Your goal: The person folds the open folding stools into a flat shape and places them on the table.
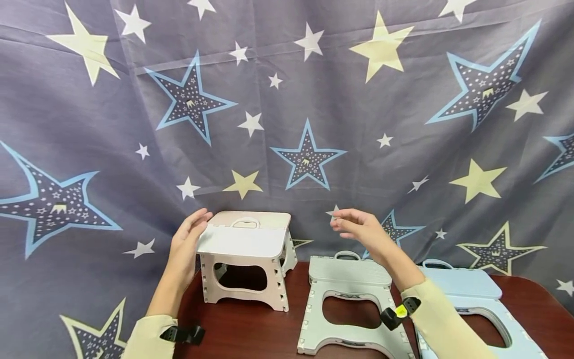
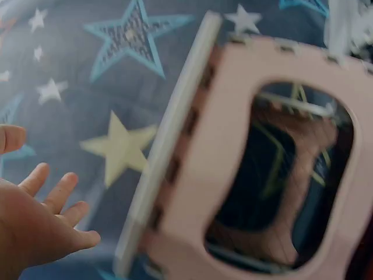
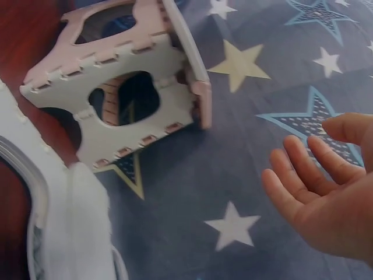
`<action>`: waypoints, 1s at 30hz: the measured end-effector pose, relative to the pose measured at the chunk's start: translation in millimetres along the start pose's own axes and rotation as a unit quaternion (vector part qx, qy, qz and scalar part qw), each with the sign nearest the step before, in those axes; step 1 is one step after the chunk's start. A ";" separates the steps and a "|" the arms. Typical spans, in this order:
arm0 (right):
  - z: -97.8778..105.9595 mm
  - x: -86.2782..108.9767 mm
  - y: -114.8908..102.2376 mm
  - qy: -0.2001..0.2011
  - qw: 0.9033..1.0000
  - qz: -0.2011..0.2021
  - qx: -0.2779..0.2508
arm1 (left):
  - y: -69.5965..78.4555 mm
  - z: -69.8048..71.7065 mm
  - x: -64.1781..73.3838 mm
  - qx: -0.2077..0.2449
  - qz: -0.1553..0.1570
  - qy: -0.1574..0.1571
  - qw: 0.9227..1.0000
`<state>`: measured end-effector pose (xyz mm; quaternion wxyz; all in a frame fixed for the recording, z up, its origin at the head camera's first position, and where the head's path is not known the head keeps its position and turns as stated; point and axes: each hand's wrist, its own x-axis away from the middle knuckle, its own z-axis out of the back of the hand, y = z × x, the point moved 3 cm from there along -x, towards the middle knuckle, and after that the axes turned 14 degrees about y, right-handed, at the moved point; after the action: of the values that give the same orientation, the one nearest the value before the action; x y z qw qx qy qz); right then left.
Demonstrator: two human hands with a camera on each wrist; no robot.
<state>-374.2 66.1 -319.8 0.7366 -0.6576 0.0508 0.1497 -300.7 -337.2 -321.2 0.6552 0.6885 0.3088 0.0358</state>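
A pink and white folding step stool (image 1: 242, 242) stands upright and unfolded at the left of the table, its carry handle raised at the top. My left hand (image 1: 185, 244) is raised beside the stool's left edge, fingers loosely bent; the left wrist view shows a gap between that hand (image 2: 46, 221) and the pink stool (image 2: 198, 175). Up in the air to the stool's right is my right hand (image 1: 360, 232), palm turned inward and holding nothing. In the right wrist view its fingers (image 3: 291, 175) are spread and relaxed, apart from the stool (image 3: 134, 81).
A pale green folding stool (image 1: 350, 274) lies flattened at the table's middle, under the right forearm. Right of it lies a flattened light blue one (image 1: 466, 284). The dark red tabletop (image 1: 242, 329) meets a grey star-patterned curtain (image 1: 287, 99) behind.
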 end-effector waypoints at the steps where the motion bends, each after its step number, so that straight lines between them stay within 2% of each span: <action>1: -4.2 -0.4 2.3 -0.003 1.000 0.000 -0.005 | -4.6 5.5 -1.1 0.000 0.008 0.005 1.000; 7: -31.6 1.7 18.5 -0.024 0.999 -0.011 -0.021 | -31.7 32.5 -5.7 0.005 0.078 0.006 0.997; 10: -44.4 4.2 26.4 -0.032 0.999 -0.018 -0.028 | -46.3 43.8 -7.1 0.044 0.117 0.000 0.992; 14: -60.7 7.2 36.5 -0.038 0.998 -0.035 -0.041 | -66.0 58.1 -8.0 0.091 0.150 -0.017 0.984; 17: -72.4 9.7 45.1 -0.049 0.996 -0.053 -0.051 | -79.6 67.3 -7.5 0.087 0.160 -0.036 0.983; 22: -89.7 10.2 55.7 -0.064 0.993 -0.077 -0.068 | -96.4 75.3 -9.1 0.041 0.159 -0.076 0.984; 25: -99.8 9.2 60.0 -0.074 0.991 -0.089 -0.074 | -102.0 76.4 -12.5 0.029 0.154 -0.090 0.983; 30: -118.2 10.8 70.0 -0.107 0.986 -0.106 -0.066 | -106.9 76.9 -16.4 0.041 0.166 -0.108 0.979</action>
<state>-369.6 -42.2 -404.8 0.7044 -0.6867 -0.1081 0.1434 -319.5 -418.0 -424.8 0.6411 0.7560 0.1189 0.0570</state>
